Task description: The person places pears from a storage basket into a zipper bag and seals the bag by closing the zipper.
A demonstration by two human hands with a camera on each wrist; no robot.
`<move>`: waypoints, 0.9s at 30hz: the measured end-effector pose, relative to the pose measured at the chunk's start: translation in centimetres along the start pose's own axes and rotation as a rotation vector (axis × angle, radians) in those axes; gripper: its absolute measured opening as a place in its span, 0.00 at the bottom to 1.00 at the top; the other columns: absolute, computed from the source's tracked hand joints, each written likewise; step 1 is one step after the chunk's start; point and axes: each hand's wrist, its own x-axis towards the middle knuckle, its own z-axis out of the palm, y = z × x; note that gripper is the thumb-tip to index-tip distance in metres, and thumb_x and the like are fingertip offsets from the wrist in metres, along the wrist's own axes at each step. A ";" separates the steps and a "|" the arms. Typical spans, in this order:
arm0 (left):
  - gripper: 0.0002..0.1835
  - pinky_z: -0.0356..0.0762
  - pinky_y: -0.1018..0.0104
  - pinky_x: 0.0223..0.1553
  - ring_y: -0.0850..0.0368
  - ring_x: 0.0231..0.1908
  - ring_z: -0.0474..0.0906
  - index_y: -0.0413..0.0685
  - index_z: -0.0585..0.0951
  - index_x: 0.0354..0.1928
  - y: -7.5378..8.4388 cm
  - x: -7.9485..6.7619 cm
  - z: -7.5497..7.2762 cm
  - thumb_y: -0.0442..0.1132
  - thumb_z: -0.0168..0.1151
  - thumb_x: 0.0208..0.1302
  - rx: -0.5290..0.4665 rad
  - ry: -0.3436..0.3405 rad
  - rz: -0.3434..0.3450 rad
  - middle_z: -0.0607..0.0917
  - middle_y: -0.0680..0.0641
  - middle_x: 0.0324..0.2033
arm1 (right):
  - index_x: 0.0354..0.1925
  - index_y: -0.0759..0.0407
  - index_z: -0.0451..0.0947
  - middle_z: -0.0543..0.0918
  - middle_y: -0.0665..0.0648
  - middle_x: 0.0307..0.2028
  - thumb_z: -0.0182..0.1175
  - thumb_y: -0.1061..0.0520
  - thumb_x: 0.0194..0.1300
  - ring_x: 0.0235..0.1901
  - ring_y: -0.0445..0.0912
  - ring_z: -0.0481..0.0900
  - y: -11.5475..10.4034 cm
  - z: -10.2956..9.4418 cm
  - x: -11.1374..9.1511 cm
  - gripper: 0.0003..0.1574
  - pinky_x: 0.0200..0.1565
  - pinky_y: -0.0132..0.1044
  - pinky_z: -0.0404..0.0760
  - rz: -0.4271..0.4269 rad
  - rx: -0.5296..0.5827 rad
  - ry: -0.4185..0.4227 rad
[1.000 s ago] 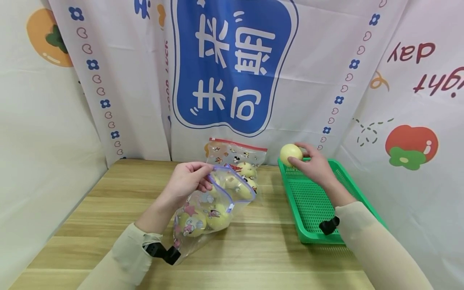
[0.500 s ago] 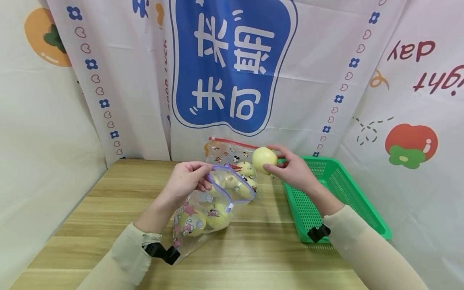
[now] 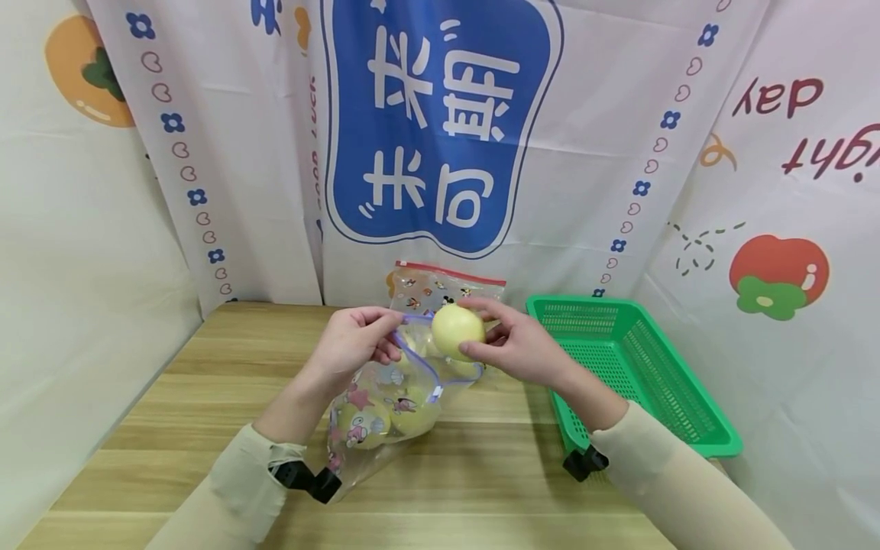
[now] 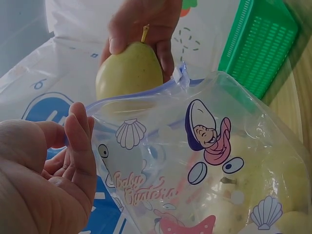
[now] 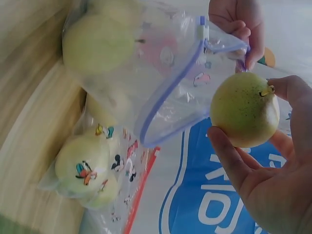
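A pale yellow-green pear [image 3: 457,331] with a short stem is held between the thumb and fingers of my right hand [image 3: 517,344], right at the mouth of a clear zip bag. That bag [image 4: 161,185], printed with shells and cartoon figures, has a purple zip edge [image 5: 168,92] that stands apart in a loop. My left hand [image 3: 354,344] pinches the edge at the bag's left corner. Several pears [image 5: 100,44] lie inside the bag on the table. In the left wrist view the held pear is partly behind the zip edge.
Behind the purple-edged bag lies a second clear bag [image 5: 122,170] with a red zip, holding several pears. A green perforated basket [image 3: 584,374] stands on the right of the wooden table [image 3: 227,405]. Printed cloth [image 3: 254,191] hangs at the back.
My right hand has carried the pear leftward from above the green basket to the mouth of the purple-edged bag. The left hand stays at the bag's edge.
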 end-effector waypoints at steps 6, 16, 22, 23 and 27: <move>0.17 0.86 0.73 0.29 0.63 0.23 0.85 0.29 0.86 0.56 0.1 -0.1 0.1 0.40 0.62 0.82 0.001 0.001 -0.002 0.87 0.51 0.25 | 0.76 0.40 0.74 0.86 0.60 0.61 0.74 0.45 0.72 0.46 0.49 0.90 -0.5 1.6 0.5 0.39 0.43 0.43 0.90 0.039 0.032 -0.084; 0.19 0.86 0.73 0.30 0.63 0.24 0.85 0.28 0.85 0.57 0.2 -0.2 0.0 0.41 0.62 0.83 0.021 -0.012 0.004 0.87 0.51 0.25 | 0.69 0.52 0.78 0.84 0.61 0.61 0.75 0.43 0.70 0.51 0.51 0.88 -0.5 4.4 1.6 0.35 0.49 0.44 0.92 0.198 0.148 -0.104; 0.17 0.86 0.73 0.29 0.63 0.23 0.85 0.29 0.86 0.56 0.4 -0.3 0.1 0.40 0.62 0.83 0.004 -0.001 0.012 0.87 0.51 0.24 | 0.71 0.63 0.77 0.84 0.65 0.59 0.65 0.47 0.80 0.52 0.50 0.89 -0.9 5.6 1.6 0.31 0.54 0.43 0.92 0.167 0.271 -0.146; 0.17 0.86 0.73 0.29 0.63 0.23 0.85 0.28 0.85 0.57 0.5 -0.3 0.1 0.39 0.62 0.83 0.001 0.002 0.013 0.87 0.52 0.24 | 0.70 0.64 0.77 0.84 0.64 0.58 0.63 0.48 0.81 0.52 0.49 0.89 -0.9 5.6 1.6 0.30 0.55 0.42 0.92 0.156 0.281 -0.145; 0.20 0.86 0.73 0.28 0.64 0.23 0.85 0.25 0.84 0.59 0.4 -0.3 -0.2 0.39 0.62 0.83 -0.003 0.019 0.024 0.87 0.52 0.24 | 0.65 0.67 0.80 0.87 0.66 0.54 0.60 0.49 0.84 0.50 0.47 0.88 -1.1 5.1 1.4 0.25 0.55 0.41 0.90 0.114 0.276 -0.126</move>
